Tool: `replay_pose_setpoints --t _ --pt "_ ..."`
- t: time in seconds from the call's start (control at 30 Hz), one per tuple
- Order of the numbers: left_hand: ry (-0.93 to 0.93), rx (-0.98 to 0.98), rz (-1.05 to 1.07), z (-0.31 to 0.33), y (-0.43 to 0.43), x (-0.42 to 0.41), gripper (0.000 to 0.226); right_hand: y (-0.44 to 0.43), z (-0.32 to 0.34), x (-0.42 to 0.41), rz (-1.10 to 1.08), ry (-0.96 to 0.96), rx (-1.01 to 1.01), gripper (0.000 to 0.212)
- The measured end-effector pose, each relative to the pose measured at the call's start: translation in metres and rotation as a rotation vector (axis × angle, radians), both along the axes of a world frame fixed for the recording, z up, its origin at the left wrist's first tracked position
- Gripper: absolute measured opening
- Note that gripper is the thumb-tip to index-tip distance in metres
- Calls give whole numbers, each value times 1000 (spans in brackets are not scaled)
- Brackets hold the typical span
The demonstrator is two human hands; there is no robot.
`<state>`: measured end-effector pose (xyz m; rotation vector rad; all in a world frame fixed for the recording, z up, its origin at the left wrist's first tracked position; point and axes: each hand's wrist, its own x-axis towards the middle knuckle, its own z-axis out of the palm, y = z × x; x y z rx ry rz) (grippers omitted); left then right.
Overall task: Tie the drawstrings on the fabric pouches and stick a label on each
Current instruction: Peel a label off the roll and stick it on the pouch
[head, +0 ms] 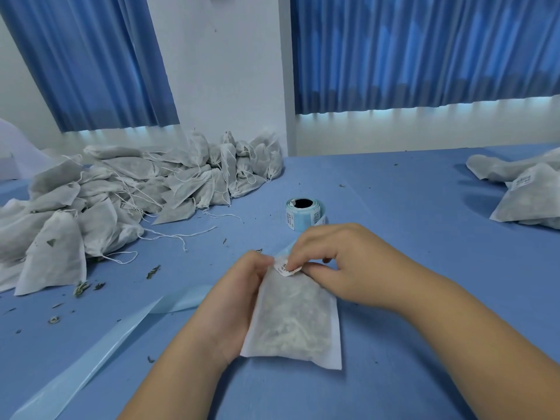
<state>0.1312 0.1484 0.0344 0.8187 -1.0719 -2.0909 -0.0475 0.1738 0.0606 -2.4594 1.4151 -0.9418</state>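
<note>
A white fabric pouch (295, 322) filled with dried herbs lies in front of me on the blue table (394, 207). My left hand (233, 292) grips its left edge near the top. My right hand (336, 262) pinches a small white printed label (286, 269) that curls over the pouch's top end. A strip of pale blue backing runs from the label up toward the label roll (304, 211), which stands just beyond my hands.
A big heap of filled pouches (121, 192) with loose drawstrings covers the left of the table. A few labelled pouches (527, 189) lie at the far right. A long pale blue backing strip (100, 350) trails to the lower left. Herb crumbs are scattered about.
</note>
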Motion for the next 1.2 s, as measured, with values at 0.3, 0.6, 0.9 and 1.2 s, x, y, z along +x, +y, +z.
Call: replay_pose_setpoints --t 0.3,0.6,0.9,1.2 --pt "-58 -132 174 -8 -5 2 21 3 1 -4 -36 -118 123 50" --pt "-19 -369 230 -12 -4 -4 27 -8 -12 1 -99 -465 424 44" --pt "-27 -474 265 -15 -8 -4 35 -2 -11 4 47 -903 667 21" --pt "-111 -470 160 -15 -7 -28 39 0 -16 -8 -218 -736 471 27"
